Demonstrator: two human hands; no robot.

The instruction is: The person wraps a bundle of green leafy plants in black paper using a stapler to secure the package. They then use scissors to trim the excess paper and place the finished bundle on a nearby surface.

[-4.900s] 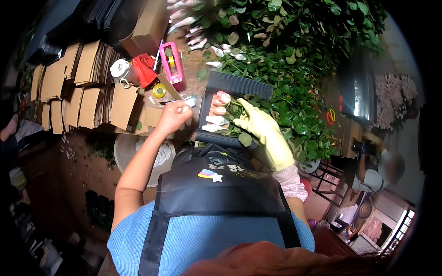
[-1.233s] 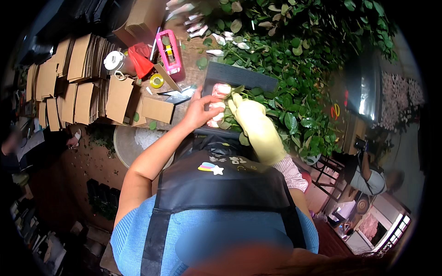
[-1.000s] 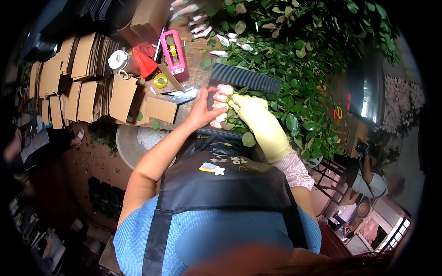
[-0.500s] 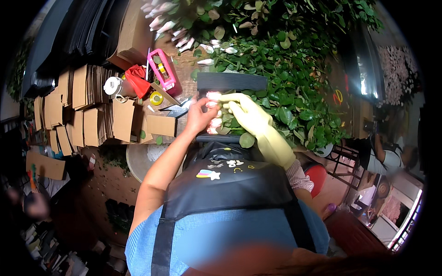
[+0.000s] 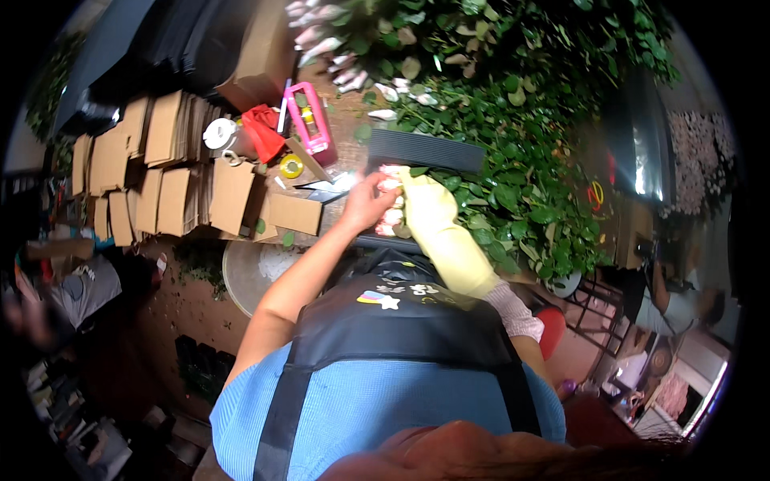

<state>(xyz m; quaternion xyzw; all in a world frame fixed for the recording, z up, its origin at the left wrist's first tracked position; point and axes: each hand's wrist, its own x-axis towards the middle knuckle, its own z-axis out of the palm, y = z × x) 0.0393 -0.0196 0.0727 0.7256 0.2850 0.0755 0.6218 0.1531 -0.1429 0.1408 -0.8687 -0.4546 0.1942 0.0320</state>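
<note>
Pink-and-white roses (image 5: 391, 216) lie in a short column at the table's near edge, between two black ribbed strips. The far ribbed strip (image 5: 425, 150) lies just beyond my hands; the near one (image 5: 381, 241) borders my apron. My bare left hand (image 5: 370, 200) has its thumb and fingers closed on a rose head at the column's left side. Opposite it, my right hand (image 5: 429, 202), in a pale yellow rubber glove, is bent with its fingers together beside the farthest rose. The glove hides whatever its fingertips hold, along with the stems.
Leafy rose stems (image 5: 513, 160) heap up on the right and far side. To the left stand cardboard pieces (image 5: 172, 200), a lidded cup (image 5: 220, 135), a pink tape dispenser (image 5: 309, 124), a tape roll (image 5: 291, 166) and a blade-like tool (image 5: 329, 191). A pale tub (image 5: 241, 276) sits below the edge.
The whole view has shifted, so the table things appear farther right. My gloved fingers, stretched out over the farthest rose before, are now drawn together and bent. My left hand remains at the roses.
</note>
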